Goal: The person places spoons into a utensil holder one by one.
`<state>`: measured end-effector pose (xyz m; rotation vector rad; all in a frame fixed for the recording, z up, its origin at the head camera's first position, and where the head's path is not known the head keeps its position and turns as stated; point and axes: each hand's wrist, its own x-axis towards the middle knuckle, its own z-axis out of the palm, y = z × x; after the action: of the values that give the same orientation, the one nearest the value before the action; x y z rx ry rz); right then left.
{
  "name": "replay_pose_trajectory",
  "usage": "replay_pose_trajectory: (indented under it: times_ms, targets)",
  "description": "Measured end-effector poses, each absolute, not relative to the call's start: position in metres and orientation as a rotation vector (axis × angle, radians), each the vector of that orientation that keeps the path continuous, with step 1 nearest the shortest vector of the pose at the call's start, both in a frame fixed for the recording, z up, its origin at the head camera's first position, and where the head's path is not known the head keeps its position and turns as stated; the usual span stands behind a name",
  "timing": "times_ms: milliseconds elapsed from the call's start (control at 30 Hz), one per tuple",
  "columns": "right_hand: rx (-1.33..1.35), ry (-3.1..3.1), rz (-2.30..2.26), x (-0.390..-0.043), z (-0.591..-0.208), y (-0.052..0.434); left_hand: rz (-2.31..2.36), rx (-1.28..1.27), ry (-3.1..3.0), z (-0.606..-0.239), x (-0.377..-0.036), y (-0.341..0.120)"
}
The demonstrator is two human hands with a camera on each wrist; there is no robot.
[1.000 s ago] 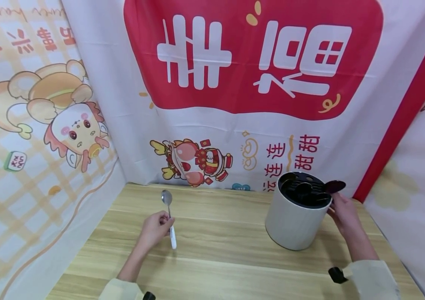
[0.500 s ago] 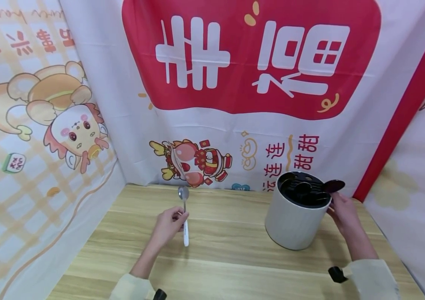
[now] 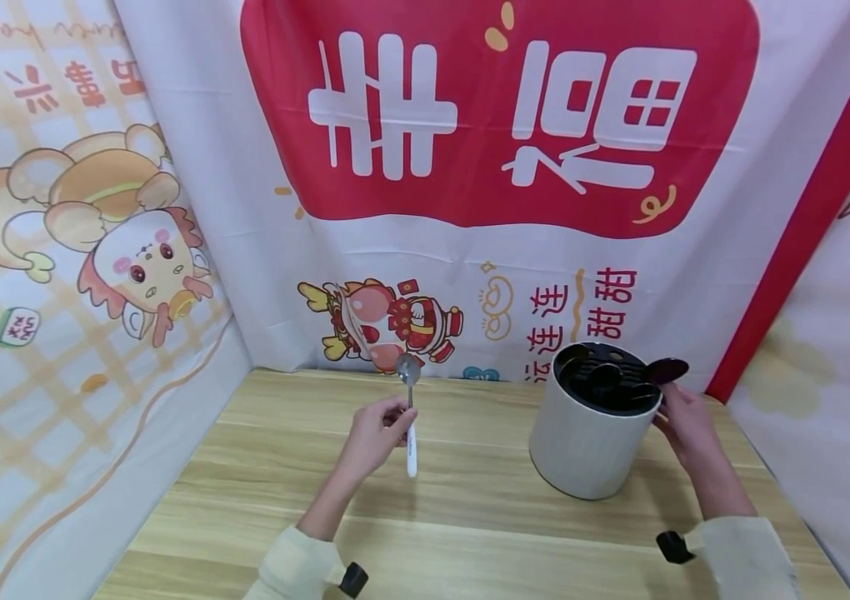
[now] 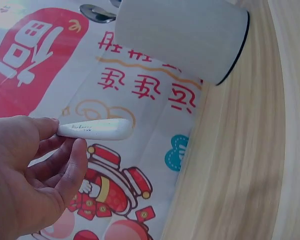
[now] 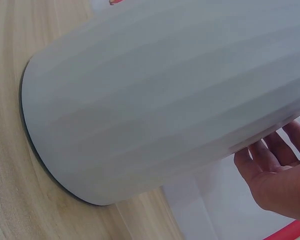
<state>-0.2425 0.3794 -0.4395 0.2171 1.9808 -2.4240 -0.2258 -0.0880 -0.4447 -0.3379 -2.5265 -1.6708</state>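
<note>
My left hand pinches a long-handled spoon near the top of its white handle, above the table. The metal bowl of this spoon points up and away from me. Toward the right stands a pale, round utensil holder with a black inside, upright on the table. Several dark utensils fill it, and one dark spoon leans out over its right rim. My right hand rests its fingertips against the holder's outer right side, just below the rim; part of the hand is hidden in the right wrist view.
The wooden table meets a printed white and red cloth at its back edge. Another cloth with a checked pattern hangs at the left, and a pale one at the right.
My left hand has moved steadily to the right and slightly away from me, carrying the spoon toward the utensil holder. The right hand and the holder have stayed in place.
</note>
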Motion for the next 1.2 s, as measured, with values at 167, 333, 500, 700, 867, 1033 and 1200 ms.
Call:
replay_pose_trajectory:
  times_ms: [167, 333, 500, 700, 867, 1033, 1200]
  targets:
    - [0.206, 1.968, -2.435, -0.245, -0.440, 0.380, -1.644, -0.399, -2.532, -0.440, -0.225, -0.074]
    - [0.119, 1.965, -2.471, -0.246, -0.441, 0.381, -1.585, -0.492, -2.518, -0.434, -0.226, -0.061]
    - [0.036, 1.934, -2.507, -0.247, -0.444, 0.383, -1.578, -0.580, -2.470, -0.426, -0.227, -0.045]
    - [0.013, 1.915, -2.518, -0.249, -0.447, 0.385, -1.555, -0.665, -2.421, -0.411, -0.228, -0.023]
    - [0.006, 1.901, -2.529, -0.249, -0.446, 0.385, -1.498, -0.773, -2.382, -0.394, -0.230, -0.002]
    - [0.030, 1.882, -2.528, -0.249, -0.445, 0.385, -1.443, -0.854, -2.342, -0.376, -0.232, 0.018]
    - [0.031, 1.866, -2.532, -0.249, -0.445, 0.385, -1.389, -0.903, -2.293, -0.365, -0.234, 0.034]
